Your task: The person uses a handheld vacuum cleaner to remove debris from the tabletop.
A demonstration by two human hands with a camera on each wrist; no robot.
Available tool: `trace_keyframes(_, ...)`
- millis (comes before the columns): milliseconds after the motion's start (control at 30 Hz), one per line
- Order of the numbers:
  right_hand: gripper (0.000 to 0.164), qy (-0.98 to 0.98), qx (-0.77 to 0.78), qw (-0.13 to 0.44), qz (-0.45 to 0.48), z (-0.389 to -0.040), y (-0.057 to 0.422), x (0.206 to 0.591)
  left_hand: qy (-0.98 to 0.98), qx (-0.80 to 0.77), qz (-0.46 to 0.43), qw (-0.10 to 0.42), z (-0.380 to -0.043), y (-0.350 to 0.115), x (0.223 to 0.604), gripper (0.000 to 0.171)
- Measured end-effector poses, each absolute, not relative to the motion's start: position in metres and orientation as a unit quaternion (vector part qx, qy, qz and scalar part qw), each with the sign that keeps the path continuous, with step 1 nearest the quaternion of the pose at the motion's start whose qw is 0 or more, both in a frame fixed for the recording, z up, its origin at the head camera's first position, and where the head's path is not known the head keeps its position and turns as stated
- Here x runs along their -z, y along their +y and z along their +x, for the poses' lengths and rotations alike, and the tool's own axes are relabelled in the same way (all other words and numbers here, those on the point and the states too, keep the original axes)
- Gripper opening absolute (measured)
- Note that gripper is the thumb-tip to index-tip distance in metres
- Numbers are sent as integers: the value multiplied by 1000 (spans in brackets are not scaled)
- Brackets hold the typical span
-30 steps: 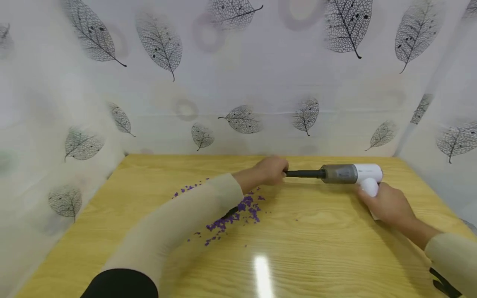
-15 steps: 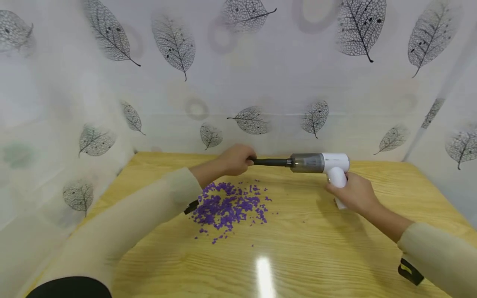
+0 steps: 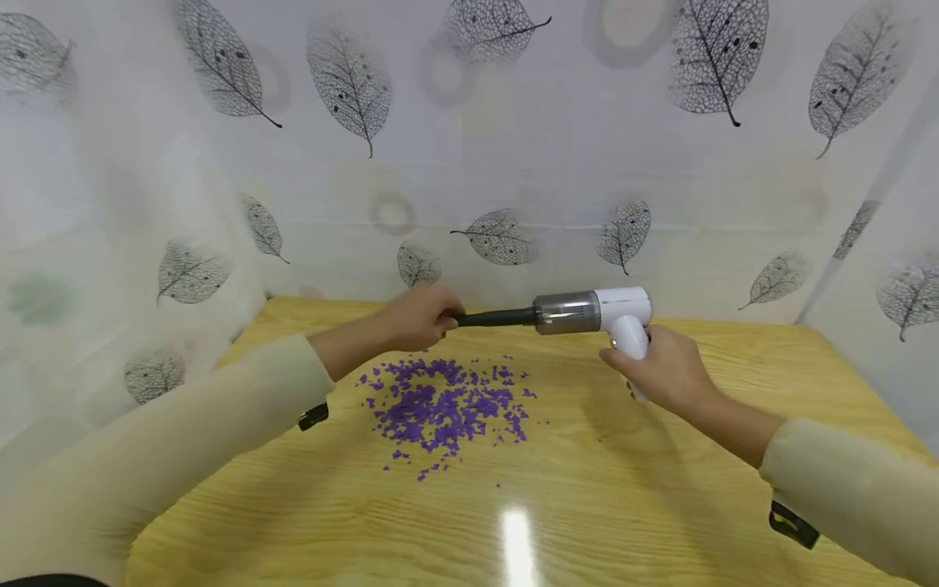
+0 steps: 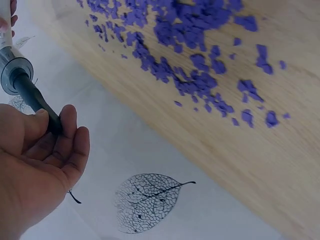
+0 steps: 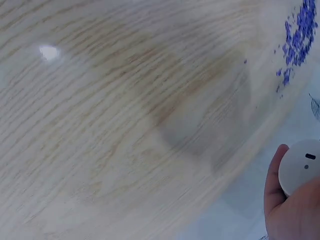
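A white handheld vacuum cleaner [image 3: 622,308] with a smoky clear dust cup [image 3: 568,313] is held level above the far part of the table. My right hand [image 3: 671,371] grips its white handle; in the right wrist view the rounded white end [image 5: 302,167] shows against the palm. At the other end, my left hand [image 3: 421,318] pinches the tip of the black nozzle [image 3: 497,318] between thumb and fingers. The left wrist view shows the same nozzle [image 4: 32,95] running from the fingers to the cup. Purple paper scraps [image 3: 447,408] lie scattered below, near the left hand.
The wooden table [image 3: 587,505] bears the scraps left of its middle, with a few strays around the pile. Behind and at both sides hangs a pale curtain [image 3: 513,147] printed with leaves, close to the table's far edge.
Both hands have moved left with the vacuum cleaner, between them at the far side. The left forearm no longer covers the purple scraps. The head view has shifted slightly.
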State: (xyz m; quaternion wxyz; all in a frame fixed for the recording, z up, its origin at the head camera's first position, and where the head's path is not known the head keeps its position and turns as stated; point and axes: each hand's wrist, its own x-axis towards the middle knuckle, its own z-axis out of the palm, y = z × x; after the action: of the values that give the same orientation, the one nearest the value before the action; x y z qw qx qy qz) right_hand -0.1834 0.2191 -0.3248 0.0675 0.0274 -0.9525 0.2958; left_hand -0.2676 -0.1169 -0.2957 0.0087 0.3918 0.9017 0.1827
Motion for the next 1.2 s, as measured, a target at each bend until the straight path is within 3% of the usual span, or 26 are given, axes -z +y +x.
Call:
trace_keyframes(367, 60, -955, -283, 82, 11, -177, 208, 332, 904, -175, 391, 8, -260, -126, 293, 17)
trace_keyframes(767, 55, -961, -259, 92, 19, -179, 213, 328, 903, -169, 394, -5, -258, -123, 292, 15)
trace_keyframes(1067, 37, -967, -238, 90, 21, -180, 217, 327, 897, -171, 407, -15, -254, -116, 290, 14)
trace_keyframes(1200, 40, -966, -244, 89, 21, -180, 218, 327, 896, -171, 409, -13, -254, -116, 289, 14)
